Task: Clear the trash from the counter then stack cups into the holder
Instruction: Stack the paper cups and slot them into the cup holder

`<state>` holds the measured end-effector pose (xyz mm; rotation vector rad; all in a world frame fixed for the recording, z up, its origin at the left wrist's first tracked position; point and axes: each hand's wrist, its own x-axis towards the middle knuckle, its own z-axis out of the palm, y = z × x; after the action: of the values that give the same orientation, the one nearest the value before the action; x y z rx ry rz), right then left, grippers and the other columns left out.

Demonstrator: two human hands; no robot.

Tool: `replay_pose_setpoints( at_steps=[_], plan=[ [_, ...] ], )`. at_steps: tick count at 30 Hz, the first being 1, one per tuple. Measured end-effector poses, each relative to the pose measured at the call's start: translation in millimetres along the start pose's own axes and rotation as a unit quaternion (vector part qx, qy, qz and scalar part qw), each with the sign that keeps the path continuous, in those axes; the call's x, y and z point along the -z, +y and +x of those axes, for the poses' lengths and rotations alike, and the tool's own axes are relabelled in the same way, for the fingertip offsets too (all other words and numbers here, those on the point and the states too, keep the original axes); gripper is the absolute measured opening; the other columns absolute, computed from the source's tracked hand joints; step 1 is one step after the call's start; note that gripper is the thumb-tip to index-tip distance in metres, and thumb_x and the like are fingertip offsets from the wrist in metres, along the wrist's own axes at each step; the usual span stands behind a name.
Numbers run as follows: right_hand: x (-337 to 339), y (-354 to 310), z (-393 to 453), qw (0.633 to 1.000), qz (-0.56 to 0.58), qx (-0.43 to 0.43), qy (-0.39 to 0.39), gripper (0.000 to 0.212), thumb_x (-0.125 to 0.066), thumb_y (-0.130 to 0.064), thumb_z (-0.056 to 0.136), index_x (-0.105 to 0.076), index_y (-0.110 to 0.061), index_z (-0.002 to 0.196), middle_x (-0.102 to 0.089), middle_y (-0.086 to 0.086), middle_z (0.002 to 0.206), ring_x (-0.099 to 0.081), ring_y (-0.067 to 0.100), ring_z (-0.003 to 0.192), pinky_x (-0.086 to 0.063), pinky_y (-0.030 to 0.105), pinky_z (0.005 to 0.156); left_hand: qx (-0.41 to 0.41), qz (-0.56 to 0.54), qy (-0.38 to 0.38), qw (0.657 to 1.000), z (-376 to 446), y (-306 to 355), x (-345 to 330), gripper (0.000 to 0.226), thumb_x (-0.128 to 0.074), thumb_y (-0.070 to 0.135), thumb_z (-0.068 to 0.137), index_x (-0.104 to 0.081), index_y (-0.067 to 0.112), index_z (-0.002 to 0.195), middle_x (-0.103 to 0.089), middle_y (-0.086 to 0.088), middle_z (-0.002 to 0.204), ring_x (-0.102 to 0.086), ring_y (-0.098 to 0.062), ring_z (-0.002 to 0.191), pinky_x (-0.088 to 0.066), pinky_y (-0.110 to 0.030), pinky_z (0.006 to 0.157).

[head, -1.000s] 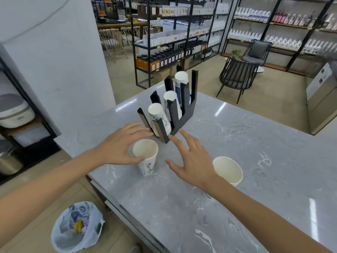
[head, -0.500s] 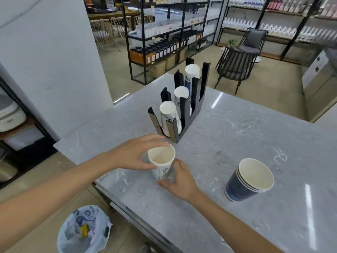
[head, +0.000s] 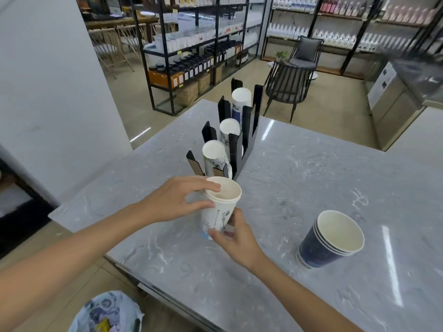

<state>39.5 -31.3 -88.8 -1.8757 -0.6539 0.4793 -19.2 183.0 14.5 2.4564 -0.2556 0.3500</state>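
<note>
Both hands are on the white printed cup (head: 219, 209), right at the near end of the black cup holder (head: 242, 140) — the left hand (head: 172, 202) has fingers over the rim and thumb along the side, a narrow grip high on the cup, while the right hand (head: 236, 238) wraps its fingers round the base from below. The cup tilts a little, mouth toward the holder, and whether its base touches the grey marble counter (head: 299, 183) I cannot tell, since the right hand hides it. In the holder three slots each carry a column of upside-down cups, white bottoms up (the farthest column shows a dark blue side). To the right, well apart from the hands, a stack of dark blue cups (head: 329, 240) stands upright on the counter, mouths open to the ceiling. The counter itself is glossy, streaked with white veins and bright strips of reflected light. Down past its near edge, on the tiled floor, sits a bin with a plastic bag liner (head: 105, 312) and scraps inside. Beyond the counter — black metal shelving (head: 191, 44) packed with bottles and jars, a dark chair (head: 290, 82) with slatted sides, and a white wall (head: 48, 68) on the left.
</note>
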Motion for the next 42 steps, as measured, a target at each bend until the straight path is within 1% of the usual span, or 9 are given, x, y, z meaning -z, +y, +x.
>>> replay_pose_setpoints(
  at_steps=[7,11,15,21,24,27,33,38,42],
  plan=[
    [25.5,-18.7,-3.0,0.995,0.067,0.033,0.061,0.059,-0.076,-0.022,0.091,-0.040,-0.027,0.137,-0.057,-0.011,0.137,-0.060,0.011,0.123,-0.061,0.040,0.090,-0.090,-0.012,0.044,0.995,32.2,16.3,11.6,0.030,-0.070,0.024,0.094,-0.073,0.025,0.124,-0.071,0.010,0.128,-0.057,-0.011,0.132,-0.052,-0.044,0.105],
    [41.3,-31.7,-6.8,0.989,0.082,0.060,0.112,0.057,-0.072,-0.046,0.085,-0.038,-0.051,0.130,-0.055,-0.035,0.129,-0.062,0.001,0.118,-0.057,0.022,0.087,-0.131,-0.028,0.106,0.985,52.2,26.0,13.4,0.027,-0.075,0.017,0.091,-0.076,0.016,0.118,-0.075,0.002,0.117,-0.069,-0.010,0.108,-0.059,-0.031,0.088],
    [63.0,-51.5,-1.6,0.972,0.077,0.106,0.196,0.050,-0.067,-0.056,0.085,-0.041,-0.066,0.126,-0.056,-0.033,0.128,-0.059,0.000,0.121,-0.055,0.017,0.087,-0.123,-0.010,0.196,0.973,71.9,32.8,19.0,0.029,-0.076,0.013,0.089,-0.076,0.014,0.118,-0.073,-0.004,0.105,-0.069,-0.016,0.094,-0.058,-0.034,0.080],
    [99.2,-85.2,25.5,0.937,0.132,0.157,0.284,0.066,-0.072,-0.052,0.086,-0.036,-0.046,0.141,-0.062,-0.029,0.124,-0.063,0.004,0.120,-0.058,0.021,0.085,-0.056,-0.057,0.221,0.972,93.7,33.5,30.1,0.042,-0.073,0.004,0.089,-0.069,0.016,0.129,-0.071,-0.005,0.103,-0.071,-0.016,0.090,-0.061,-0.027,0.087],
    [116.2,-113.0,45.7,0.916,0.125,0.206,0.322,0.067,-0.077,-0.043,0.086,-0.036,-0.042,0.140,-0.062,-0.011,0.130,-0.065,0.014,0.121,-0.061,0.029,0.090,0.010,-0.104,0.207,0.973,105.8,29.8,32.8,0.049,-0.073,0.006,0.090,-0.065,0.025,0.135,-0.072,0.000,0.100,-0.074,-0.010,0.082,-0.057,-0.012,0.079],
    [129.1,-143.8,71.8,0.909,0.097,0.242,0.325,0.067,-0.079,-0.041,0.086,-0.039,-0.035,0.139,-0.055,-0.011,0.136,-0.061,0.014,0.125,-0.061,0.035,0.093,0.063,-0.137,0.192,0.970,120.0,21.7,36.9,0.044,-0.067,0.021,0.095,-0.062,0.036,0.137,-0.075,0.014,0.095,-0.071,0.000,0.093,-0.052,-0.010,0.080],
    [143.6,-189.1,124.5,0.916,-0.054,0.306,0.253,0.062,-0.077,-0.040,0.090,-0.045,-0.027,0.142,-0.055,-0.006,0.139,-0.058,0.014,0.127,-0.063,0.034,0.087,0.144,-0.248,0.126,0.950,152.5,4.7,54.7,0.035,-0.037,0.048,0.103,-0.061,0.044,0.129,-0.075,0.007,0.112,-0.062,-0.002,0.113,-0.042,-0.036,0.102],
    [146.1,-200.3,155.1,0.934,-0.109,0.281,0.192,0.077,-0.078,-0.047,0.085,-0.035,-0.038,0.148,-0.051,-0.018,0.143,-0.057,0.013,0.128,-0.063,0.038,0.090,0.226,-0.303,0.110,0.919,169.0,-14.0,79.5,0.060,-0.022,0.060,0.104,-0.073,0.030,0.104,-0.076,0.000,0.101,-0.060,-0.012,0.114,-0.039,-0.038,0.097],
    [140.1,-191.7,171.9,0.928,-0.183,0.279,0.163,0.074,-0.077,-0.049,0.085,-0.046,-0.025,0.147,-0.055,-0.008,0.146,-0.053,0.014,0.132,-0.060,0.046,0.095,0.259,-0.237,0.024,0.936,177.4,-30.6,87.4,0.071,-0.023,0.075,0.096,-0.068,0.026,0.121,-0.066,-0.005,0.122,-0.055,-0.022,0.121,-0.037,-0.038,0.097]
  ],
)
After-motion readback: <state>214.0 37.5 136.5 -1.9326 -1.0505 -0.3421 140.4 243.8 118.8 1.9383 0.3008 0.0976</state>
